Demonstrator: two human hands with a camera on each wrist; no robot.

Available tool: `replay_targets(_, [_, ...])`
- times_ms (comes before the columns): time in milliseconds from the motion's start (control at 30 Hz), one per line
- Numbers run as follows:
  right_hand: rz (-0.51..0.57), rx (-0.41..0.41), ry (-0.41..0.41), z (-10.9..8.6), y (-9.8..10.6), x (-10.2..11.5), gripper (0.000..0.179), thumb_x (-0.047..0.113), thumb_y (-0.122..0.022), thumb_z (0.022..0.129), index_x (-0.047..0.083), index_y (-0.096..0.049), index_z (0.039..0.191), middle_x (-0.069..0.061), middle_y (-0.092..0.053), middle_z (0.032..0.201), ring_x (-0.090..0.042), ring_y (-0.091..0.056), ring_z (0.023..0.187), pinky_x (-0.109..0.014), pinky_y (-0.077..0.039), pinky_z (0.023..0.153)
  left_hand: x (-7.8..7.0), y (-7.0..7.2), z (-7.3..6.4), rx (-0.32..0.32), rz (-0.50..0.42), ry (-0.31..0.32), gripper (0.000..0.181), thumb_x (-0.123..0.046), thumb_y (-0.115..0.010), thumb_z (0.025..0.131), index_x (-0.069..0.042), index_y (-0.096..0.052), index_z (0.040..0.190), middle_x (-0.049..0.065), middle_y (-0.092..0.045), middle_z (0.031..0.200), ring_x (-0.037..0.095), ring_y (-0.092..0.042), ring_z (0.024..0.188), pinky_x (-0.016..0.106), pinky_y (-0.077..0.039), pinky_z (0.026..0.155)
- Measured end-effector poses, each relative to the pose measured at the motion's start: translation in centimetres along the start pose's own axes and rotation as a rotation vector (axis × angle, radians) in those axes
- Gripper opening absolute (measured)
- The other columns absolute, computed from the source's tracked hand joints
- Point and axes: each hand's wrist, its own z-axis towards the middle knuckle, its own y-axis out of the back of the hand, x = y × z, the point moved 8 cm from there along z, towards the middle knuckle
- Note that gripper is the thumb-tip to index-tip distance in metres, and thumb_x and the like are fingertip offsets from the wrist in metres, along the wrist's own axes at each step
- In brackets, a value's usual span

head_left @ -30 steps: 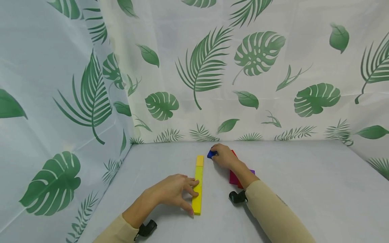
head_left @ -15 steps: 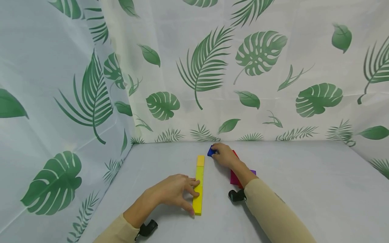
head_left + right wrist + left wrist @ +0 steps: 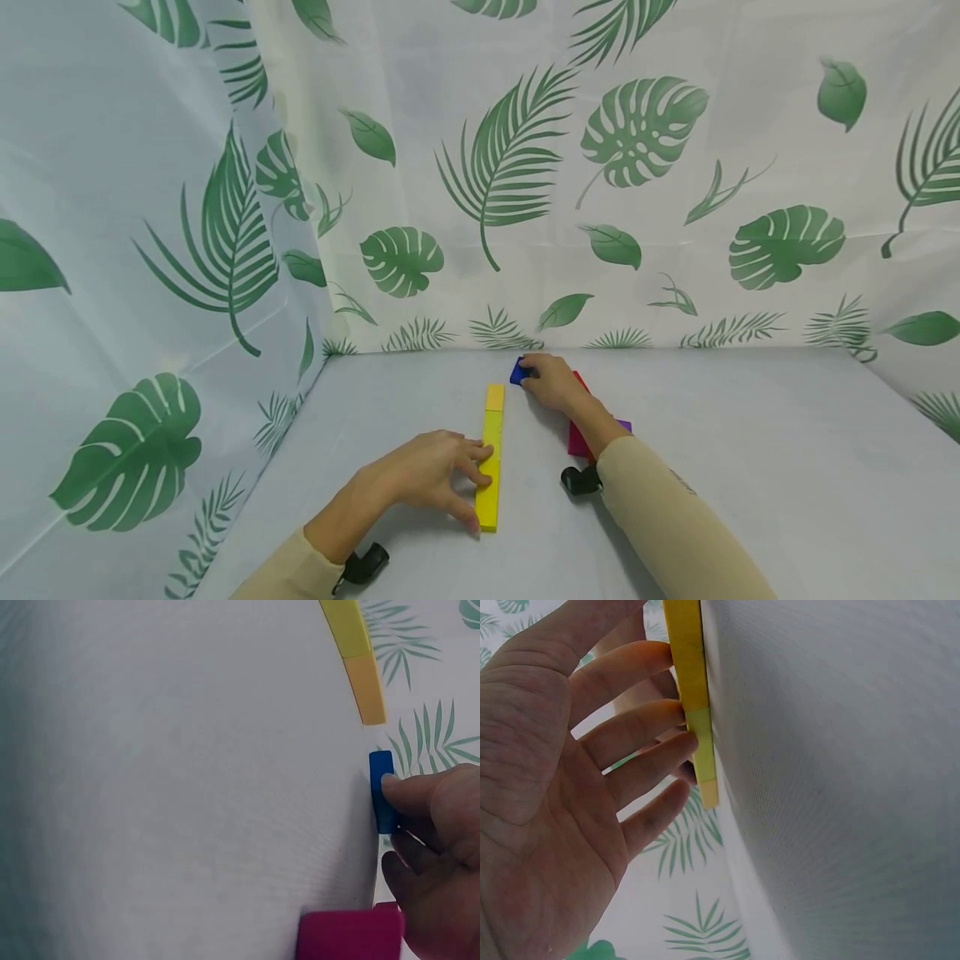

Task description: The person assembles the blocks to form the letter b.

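Observation:
A row of yellow blocks (image 3: 489, 475) runs away from me on the table, ending at the far side in an orange-yellow block (image 3: 495, 397). My left hand (image 3: 431, 473) has its fingers spread, and their tips rest on the row's top and left side; its thumb tip is at the near end. Beyond the row and to its right, my right hand (image 3: 553, 382) pinches a small blue block (image 3: 382, 793) between thumb and fingers. The blue block stands apart from the orange-yellow block (image 3: 366, 690). My fingers hide part of it.
Under my right forearm lie a magenta block (image 3: 351, 934), a red block (image 3: 579, 380) and a purple block (image 3: 625, 426), partly hidden. A leaf-patterned curtain (image 3: 525, 192) borders the white table (image 3: 720, 433) at the back and left.
My right hand has shifted slightly left and away from me with the blue block. The left hand and the yellow row have stayed in place.

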Motion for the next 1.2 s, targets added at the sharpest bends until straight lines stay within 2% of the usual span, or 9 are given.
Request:
replay_targets(300, [-0.031, 0.023, 0.011, -0.1, 0.1, 0.5, 0.041, 0.011, -0.062, 0.104, 0.002, -0.061, 0.144, -0.019, -0.053, 0.156, -0.040, -0.046, 0.146, -0.056, -0.037, 0.122, 0.0, 0.0, 0.0, 0.001, 0.004, 0.003, 0.065, -0.070, -0.082, 0.072, -0.034, -0.075, 0.126, -0.006, -0.056, 0.152, 0.013, -0.052, 0.144, 0.044, -0.041, 0.121])
replay_targets(633, [-0.051, 0.120, -0.011, 0.1, -0.3, 1.6, 0.043, 0.013, -0.063, 0.104, 0.006, -0.060, 0.146, -0.018, -0.051, 0.157, -0.040, -0.047, 0.144, -0.055, -0.039, 0.121, 0.1, 0.0, -0.1, 0.001, 0.003, 0.003, 0.065, -0.070, -0.082, 0.072, -0.033, -0.075, 0.126, -0.006, -0.056, 0.152, 0.012, -0.051, 0.144, 0.044, -0.041, 0.122])
replay_targets(933, [-0.072, 0.107, 0.012, 0.8, -1.1, 1.6, 0.041, 0.013, -0.061, 0.105, 0.007, -0.060, 0.146, -0.015, -0.050, 0.159, -0.040, -0.045, 0.147, -0.057, -0.037, 0.122, 0.0, 0.1, 0.0, 0.007, 0.009, 0.005, 0.065, -0.070, -0.082, 0.073, -0.033, -0.075, 0.126, -0.006, -0.056, 0.152, 0.015, -0.052, 0.145, 0.045, -0.041, 0.121])
replay_targets(1200, [-0.016, 0.110, 0.041, 0.9, -1.5, 1.6, 0.043, 0.014, -0.059, 0.106, 0.008, -0.058, 0.148, -0.011, -0.045, 0.163, -0.039, -0.038, 0.153, -0.056, -0.033, 0.125, -0.1, 0.1, 0.0, -0.008, 0.010, -0.015, 0.064, -0.069, -0.083, 0.073, -0.032, -0.076, 0.125, -0.004, -0.057, 0.152, 0.014, -0.052, 0.144, 0.044, -0.041, 0.121])
